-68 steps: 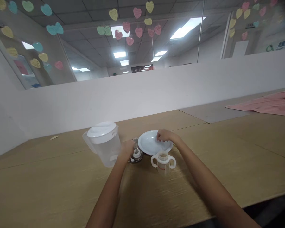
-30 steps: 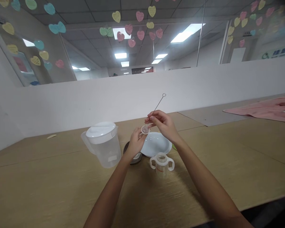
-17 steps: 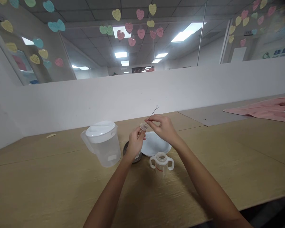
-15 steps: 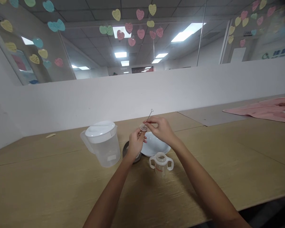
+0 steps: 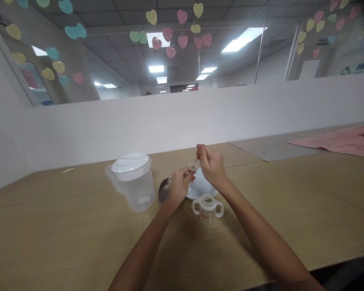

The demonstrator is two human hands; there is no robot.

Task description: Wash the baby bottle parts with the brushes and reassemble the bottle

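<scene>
My left hand is closed on a small, round, translucent bottle part, perhaps a nipple, its flat rim facing up. My right hand is closed round the upper end of a thin wire brush. The brush's lower end goes into the middle of the round part, so its bristles are hidden. Below my hands stands a clear baby bottle with two white handles and an open top. Behind it is a white bowl, partly covered by my hands.
A lidded plastic pitcher stands on the left, beside a round metal dish half hidden by my left hand. A pink cloth lies at the far right of the wooden table. A white wall rises behind.
My right hand has gone from pinching the brush low to gripping its upper end, rising slightly. Both hands and the round part have shifted a little right in view.
</scene>
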